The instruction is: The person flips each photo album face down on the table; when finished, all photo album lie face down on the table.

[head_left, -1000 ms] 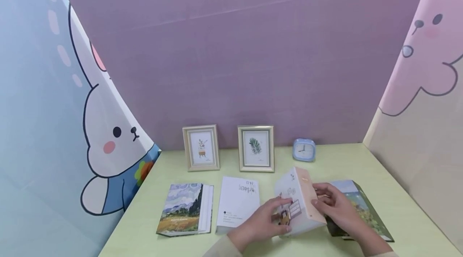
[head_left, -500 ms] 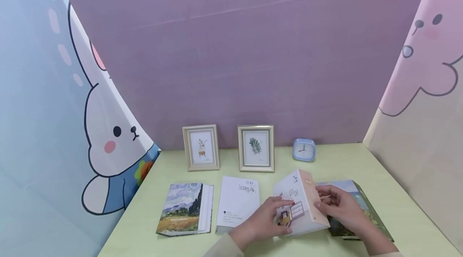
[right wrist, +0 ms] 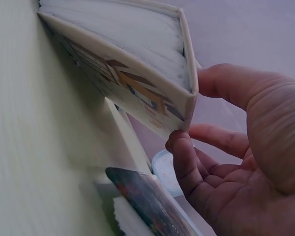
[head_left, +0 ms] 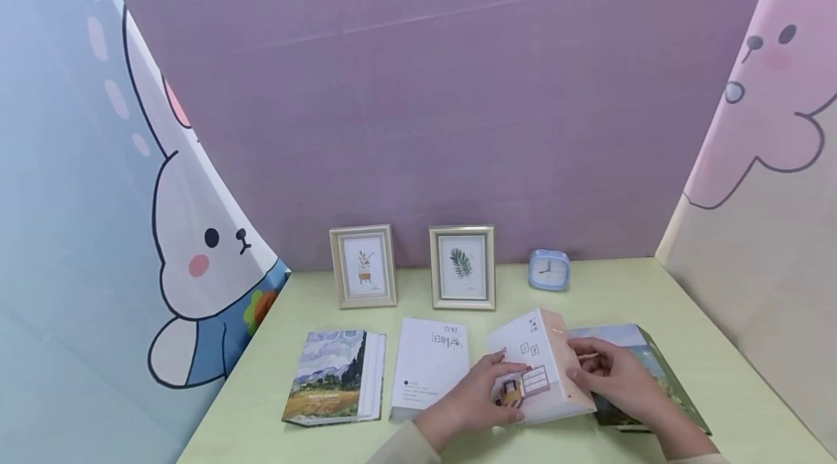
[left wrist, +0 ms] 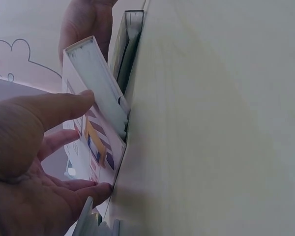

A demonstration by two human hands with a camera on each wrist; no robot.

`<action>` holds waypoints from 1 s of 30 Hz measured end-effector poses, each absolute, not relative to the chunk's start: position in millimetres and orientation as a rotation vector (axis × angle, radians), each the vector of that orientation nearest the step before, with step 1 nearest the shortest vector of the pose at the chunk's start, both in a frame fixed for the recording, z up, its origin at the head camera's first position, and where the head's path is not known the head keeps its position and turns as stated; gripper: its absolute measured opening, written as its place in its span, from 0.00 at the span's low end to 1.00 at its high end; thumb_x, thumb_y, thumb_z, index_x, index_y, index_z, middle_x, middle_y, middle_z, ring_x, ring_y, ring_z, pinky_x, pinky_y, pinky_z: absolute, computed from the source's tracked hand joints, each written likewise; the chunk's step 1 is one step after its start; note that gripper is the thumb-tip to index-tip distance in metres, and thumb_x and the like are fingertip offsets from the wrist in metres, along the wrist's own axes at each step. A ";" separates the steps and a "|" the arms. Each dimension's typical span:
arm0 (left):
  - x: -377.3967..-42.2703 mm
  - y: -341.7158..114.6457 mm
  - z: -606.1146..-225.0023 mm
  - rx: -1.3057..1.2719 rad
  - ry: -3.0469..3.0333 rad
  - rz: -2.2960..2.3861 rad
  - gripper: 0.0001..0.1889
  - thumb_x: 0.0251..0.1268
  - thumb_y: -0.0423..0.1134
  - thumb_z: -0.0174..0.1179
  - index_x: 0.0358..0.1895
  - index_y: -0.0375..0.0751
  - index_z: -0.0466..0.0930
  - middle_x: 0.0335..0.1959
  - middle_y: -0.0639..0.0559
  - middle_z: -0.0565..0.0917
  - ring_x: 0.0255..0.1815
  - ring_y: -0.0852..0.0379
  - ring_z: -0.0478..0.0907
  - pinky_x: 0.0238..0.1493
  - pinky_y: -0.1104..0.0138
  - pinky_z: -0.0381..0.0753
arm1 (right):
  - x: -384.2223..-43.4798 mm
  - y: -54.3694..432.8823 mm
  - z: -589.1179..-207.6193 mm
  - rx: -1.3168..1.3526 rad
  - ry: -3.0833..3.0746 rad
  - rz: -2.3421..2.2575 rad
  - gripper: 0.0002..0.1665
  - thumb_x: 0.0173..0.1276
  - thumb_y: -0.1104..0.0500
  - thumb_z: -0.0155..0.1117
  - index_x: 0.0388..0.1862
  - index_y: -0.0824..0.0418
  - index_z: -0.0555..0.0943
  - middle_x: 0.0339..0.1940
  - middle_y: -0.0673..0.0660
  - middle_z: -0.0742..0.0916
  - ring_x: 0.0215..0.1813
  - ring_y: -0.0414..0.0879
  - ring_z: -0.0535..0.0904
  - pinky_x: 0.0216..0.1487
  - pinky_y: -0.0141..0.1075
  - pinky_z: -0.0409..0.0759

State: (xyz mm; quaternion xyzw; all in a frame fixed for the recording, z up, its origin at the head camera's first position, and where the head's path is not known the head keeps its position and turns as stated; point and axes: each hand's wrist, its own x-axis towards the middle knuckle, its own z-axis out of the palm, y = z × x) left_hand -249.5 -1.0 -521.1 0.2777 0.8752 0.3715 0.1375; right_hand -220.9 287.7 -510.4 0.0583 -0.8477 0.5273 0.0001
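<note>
A white photo album (head_left: pixel 523 355) with a peach spine and a printed room scene on its cover leans at a tilt, its left edge on the table and its spine raised. My right hand (head_left: pixel 617 377) pinches the spine side between thumb and fingers, seen closer in the right wrist view. My left hand (head_left: pixel 474 399) lies on the front cover with its fingers spread; in the left wrist view, its thumb and fingertips touch the cover. Clear-looking page sleeves (left wrist: pixel 101 73) show along the album's lower end. The back cover is hidden.
Behind the right hand lies a landscape-covered album (head_left: pixel 660 369). To the left are a white album (head_left: pixel 428 362) and another landscape album (head_left: pixel 330 377). Two picture frames (head_left: pixel 363 266) and a blue clock (head_left: pixel 549 270) stand along the back of the green table (head_left: pixel 261 384).
The white album has tipped a little, its top edge sinking and its front cover turning more into view. Both hands keep their places on it with small shifts.
</note>
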 end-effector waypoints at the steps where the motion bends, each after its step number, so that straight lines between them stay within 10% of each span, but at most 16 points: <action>1: -249.3 -1.0 -521.0 0.799 2.536 1.070 0.35 0.58 0.48 0.79 0.70 0.73 0.77 0.81 0.48 0.62 0.80 0.45 0.62 0.77 0.47 0.67 | -220.8 287.6 -510.7 0.173 -2.670 1.648 0.36 0.68 0.57 0.77 0.69 0.71 0.76 0.50 0.61 0.86 0.42 0.47 0.83 0.37 0.35 0.87; 30: -247.2 1.1 -522.4 0.781 2.620 0.976 0.33 0.56 0.48 0.80 0.66 0.65 0.80 0.82 0.47 0.62 0.81 0.45 0.60 0.78 0.50 0.66 | -221.8 285.0 -517.1 0.110 -2.774 1.448 0.28 0.63 0.56 0.80 0.60 0.64 0.84 0.46 0.55 0.85 0.41 0.47 0.80 0.36 0.34 0.84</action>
